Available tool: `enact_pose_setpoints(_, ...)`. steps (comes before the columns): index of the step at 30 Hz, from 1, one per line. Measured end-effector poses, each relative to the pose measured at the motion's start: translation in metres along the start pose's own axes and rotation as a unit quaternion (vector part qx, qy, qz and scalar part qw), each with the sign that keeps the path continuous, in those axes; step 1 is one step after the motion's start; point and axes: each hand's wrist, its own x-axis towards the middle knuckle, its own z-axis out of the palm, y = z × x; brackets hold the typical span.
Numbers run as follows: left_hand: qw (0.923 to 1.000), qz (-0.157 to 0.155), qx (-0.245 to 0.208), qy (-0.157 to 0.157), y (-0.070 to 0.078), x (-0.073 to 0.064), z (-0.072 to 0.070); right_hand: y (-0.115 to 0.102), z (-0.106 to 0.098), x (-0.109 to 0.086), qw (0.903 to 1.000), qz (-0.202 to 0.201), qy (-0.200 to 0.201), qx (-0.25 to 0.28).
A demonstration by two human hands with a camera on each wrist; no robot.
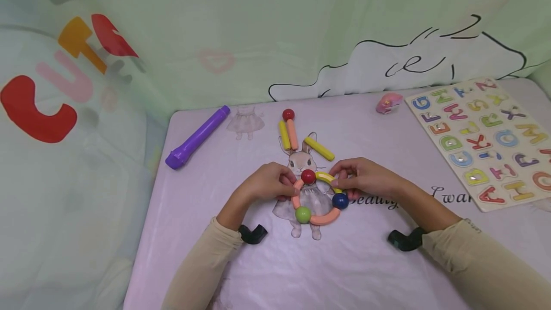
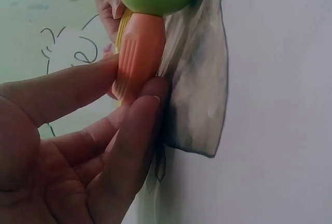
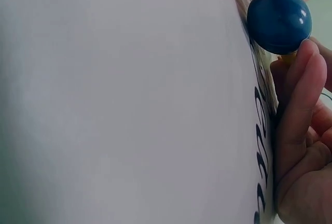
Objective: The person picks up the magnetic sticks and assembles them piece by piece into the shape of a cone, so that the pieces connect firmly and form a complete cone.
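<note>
Curved rods and balls form a ring lying over a printed rabbit. Its red ball (image 1: 308,176) is at the top, the blue ball (image 1: 340,201) at the right and the green ball (image 1: 303,215) at lower left. My left hand (image 1: 272,182) pinches the ring's left orange curved rod (image 2: 141,53) between thumb and fingers. With my right hand (image 1: 366,176) I pinch the yellow curved rod (image 1: 325,178) between the red and blue balls. A second orange curved rod (image 1: 325,218) joins the blue and green balls. In the right wrist view the yellow rod is mostly hidden.
Beyond the ring lie two straight yellow rods (image 1: 319,148) and an orange rod (image 1: 292,134) touching another red ball (image 1: 288,115). A purple toy microphone (image 1: 198,138) is at left. At right are an alphabet board (image 1: 469,123) and a small pink object (image 1: 389,103).
</note>
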Motion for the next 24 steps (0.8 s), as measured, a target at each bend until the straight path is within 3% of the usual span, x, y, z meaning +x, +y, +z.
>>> enact_pose_setpoints(6, 0.9994, 0.008, 0.009, 0.032, -0.001, 0.002, 0.001, 0.001, 0.001, 0.001, 0.9999, -0.004, 0.009, -0.012)
enact_pose_setpoints(10, 0.9970, 0.035, 0.045, 0.052, -0.001, 0.002, 0.001, 0.000, 0.003, 0.002, 0.9996, -0.003, 0.017, -0.023)
enact_pose_setpoints(14, 0.9913, 0.070, 0.110, 0.018, 0.001, -0.001, 0.002, -0.001, 0.003, 0.001, 0.9996, -0.003, 0.019, -0.021)
enact_pose_setpoints(17, 0.9837, 0.075, 0.163, -0.006, 0.004, -0.005, 0.007, -0.001, 0.003, 0.000, 0.9998, -0.006, 0.015, -0.015)
enact_pose_setpoints(24, 0.9706, 0.052, 0.235, 0.009, 0.013, -0.011, 0.021, -0.001, 0.002, 0.000, 1.0000, -0.005, 0.006, -0.003)
